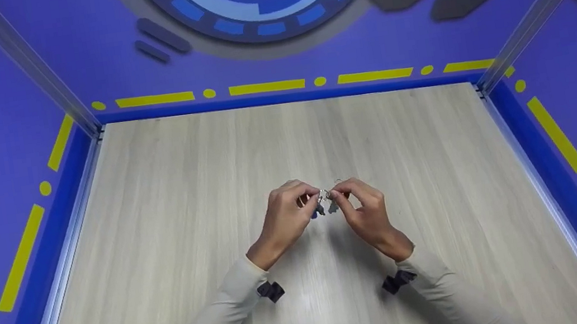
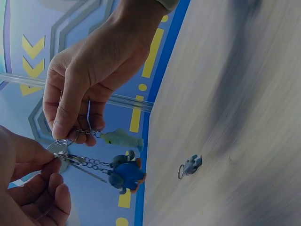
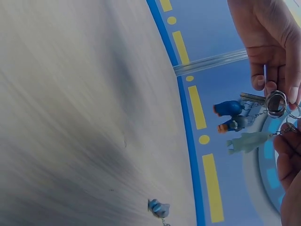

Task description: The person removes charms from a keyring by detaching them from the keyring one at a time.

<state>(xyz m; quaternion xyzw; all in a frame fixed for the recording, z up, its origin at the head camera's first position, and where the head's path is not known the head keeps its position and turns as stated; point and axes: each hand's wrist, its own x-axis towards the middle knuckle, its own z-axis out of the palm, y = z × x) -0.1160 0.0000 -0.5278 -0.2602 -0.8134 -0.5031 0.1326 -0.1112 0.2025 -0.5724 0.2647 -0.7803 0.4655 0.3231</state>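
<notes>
Above the table, my left hand pinches a metal split ring. From it hang a round blue figure charm with orange parts, a smaller blue-grey charm and a flat metal piece. My right hand pinches another ring and short chain bearing a pale green figure charm. The two rings meet between the fingertips; whether they are linked, I cannot tell. A separate blue-grey keychain with its own ring lies on the table, mostly hidden behind my right hand in the head view.
A light wood-grain table spreads beneath both hands. Purple-blue panels with yellow marks enclose its back and sides, with metal posts at the corners. A small black device sits on each sleeved wrist.
</notes>
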